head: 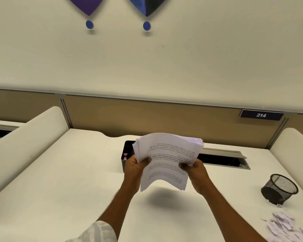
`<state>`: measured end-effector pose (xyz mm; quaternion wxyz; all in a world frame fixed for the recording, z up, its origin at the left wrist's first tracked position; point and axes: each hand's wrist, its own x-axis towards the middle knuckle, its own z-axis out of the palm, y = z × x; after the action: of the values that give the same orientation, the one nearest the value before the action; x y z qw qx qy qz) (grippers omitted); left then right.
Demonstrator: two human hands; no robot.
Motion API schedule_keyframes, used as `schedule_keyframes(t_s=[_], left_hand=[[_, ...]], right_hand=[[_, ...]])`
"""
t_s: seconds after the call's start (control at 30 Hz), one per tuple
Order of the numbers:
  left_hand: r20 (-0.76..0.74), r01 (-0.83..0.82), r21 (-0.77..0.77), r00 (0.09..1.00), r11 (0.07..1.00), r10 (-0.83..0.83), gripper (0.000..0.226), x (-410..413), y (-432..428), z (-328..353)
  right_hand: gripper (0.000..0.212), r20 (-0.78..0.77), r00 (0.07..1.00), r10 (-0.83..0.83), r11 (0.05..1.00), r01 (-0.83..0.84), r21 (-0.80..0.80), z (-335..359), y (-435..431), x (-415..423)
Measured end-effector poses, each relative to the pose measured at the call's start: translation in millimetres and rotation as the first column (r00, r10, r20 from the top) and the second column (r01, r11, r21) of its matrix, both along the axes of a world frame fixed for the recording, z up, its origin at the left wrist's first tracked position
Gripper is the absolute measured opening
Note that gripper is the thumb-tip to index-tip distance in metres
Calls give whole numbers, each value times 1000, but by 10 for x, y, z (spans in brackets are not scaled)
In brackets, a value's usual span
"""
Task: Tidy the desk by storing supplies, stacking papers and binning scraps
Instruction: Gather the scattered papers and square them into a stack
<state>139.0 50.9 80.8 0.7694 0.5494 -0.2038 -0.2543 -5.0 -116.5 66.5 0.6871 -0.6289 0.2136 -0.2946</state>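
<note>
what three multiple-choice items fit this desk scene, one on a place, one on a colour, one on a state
1. Where is the black mesh pen cup?
A) on the right side of the desk, just beyond the paper scraps
B) on the left side of the desk
C) in a hand

2. What colour are the two round wall dots?
A) red
B) blue
C) green

3. How is the stack of printed papers?
A) flat on the desk
B) held in the air
C) rolled into a tube

1 A: it sits far right, by the scraps.
2 B: both dots are blue.
3 B: the left hand and right hand grip its sides above its shadow.
</note>
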Motion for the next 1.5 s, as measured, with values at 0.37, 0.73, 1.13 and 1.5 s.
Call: schedule_keyframes(t_s=[0.37, 0.73, 1.13, 1.5], left_hand=[[70, -69, 354, 996, 933, 47, 19, -156, 21, -508], [150, -73, 452, 989, 889, 5, 27, -144, 3, -770], [148, -30, 458, 988, 888, -43, 19, -80, -26, -742], [958, -524, 258, 246, 812, -147, 99, 246, -218, 618]], right_hand=[[18, -291, 953, -82, 997, 80, -18, -402, 155, -88], [22, -404, 911, -87, 993, 48, -104, -545, 146, -106], [13, -490, 860, -142, 972, 27, -234, -459, 44, -145], [16, -557, 820, -130, 865, -181, -469, 70, -136, -62]])
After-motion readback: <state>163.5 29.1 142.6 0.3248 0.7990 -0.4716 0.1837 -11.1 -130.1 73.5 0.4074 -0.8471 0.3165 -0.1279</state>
